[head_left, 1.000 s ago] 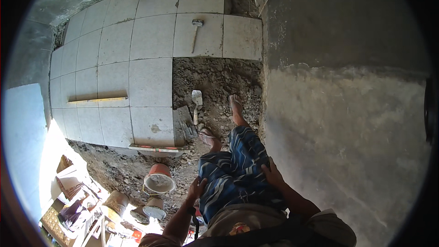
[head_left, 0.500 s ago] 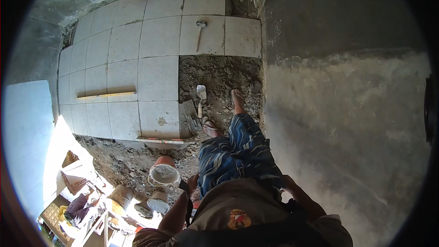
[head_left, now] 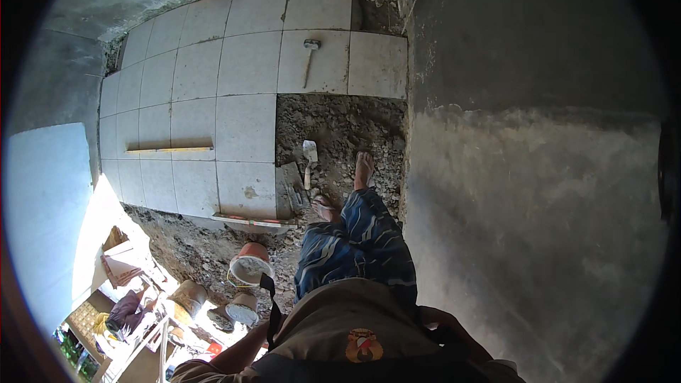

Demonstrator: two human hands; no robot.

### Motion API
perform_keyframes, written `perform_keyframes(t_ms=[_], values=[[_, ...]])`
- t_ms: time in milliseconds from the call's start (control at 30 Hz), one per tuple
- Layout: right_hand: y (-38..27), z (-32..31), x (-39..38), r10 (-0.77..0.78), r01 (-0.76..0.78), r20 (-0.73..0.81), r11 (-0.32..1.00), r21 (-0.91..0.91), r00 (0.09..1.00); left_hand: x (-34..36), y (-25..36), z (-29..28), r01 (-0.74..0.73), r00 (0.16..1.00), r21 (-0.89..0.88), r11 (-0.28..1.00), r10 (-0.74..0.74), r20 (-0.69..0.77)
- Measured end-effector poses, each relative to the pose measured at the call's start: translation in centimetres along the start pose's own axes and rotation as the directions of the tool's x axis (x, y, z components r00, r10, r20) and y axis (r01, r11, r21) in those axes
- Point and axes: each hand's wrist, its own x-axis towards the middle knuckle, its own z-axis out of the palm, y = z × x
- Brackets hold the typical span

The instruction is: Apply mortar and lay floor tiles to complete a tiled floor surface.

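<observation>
My right hand (head_left: 431, 316) is down by my right hip, its fingers hidden against my clothes. The left forearm (head_left: 245, 352) reaches toward my left side; its hand is mostly hidden behind my shirt and a dark hanging strap (head_left: 270, 305). No tool shows in either hand. Past my bare feet, a trowel (head_left: 310, 152) with a pale blade lies on the rubble, and a flat plastering trowel (head_left: 292, 186) rests beside the tile edge. A mallet (head_left: 311, 46) lies on the far tiles. A red-and-white straight bar (head_left: 255, 221) lies along the near tile edge.
Large pale floor tiles (head_left: 245, 117) cover the left and far floor, with a yellow bar (head_left: 170, 150) on them. Rough soil (head_left: 347, 124) borders the right wall (head_left: 511, 191). An orange bucket (head_left: 252, 264) and two others stand near left, beside sunlit clutter (head_left: 128, 312).
My view has shifted slightly, and my legs and body appear farther left. My left hand, visible at my side before, is now mostly hidden. The tools remain in place.
</observation>
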Motion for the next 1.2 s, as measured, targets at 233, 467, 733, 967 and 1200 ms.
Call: perform_keyframes(t_ms=[233,467,733,967,1200], values=[[-0.1,-7.4,-4.0,0.067,-0.069,0.077,0.997,0.021,0.995,4.0,11.3,1.1,-0.033,0.882,-0.414,0.910,-0.168,-0.440],[-1.0,-13.0,-7.8,0.137,-0.139,0.160,0.990,0.005,0.978,4.9,14.3,1.3,-0.103,0.822,-0.532,0.841,-0.229,-0.521],[-5.4,-15.3,-12.2,0.170,-0.214,0.321,0.971,0.105,0.932,3.6,7.6,3.6,-0.139,0.847,-0.526,0.839,-0.175,-0.503],[-19.6,-13.7,-9.9,0.297,-0.304,-0.067,0.934,-0.186,0.953,2.0,-0.6,8.3,-0.264,0.800,-0.575,0.774,-0.157,-0.579],[-24.7,-11.9,-6.4,-0.137,0.118,-0.037,0.940,-0.321,0.990,-0.1,-3.9,18.5,-0.387,0.760,-0.568,0.726,-0.097,-0.642]])
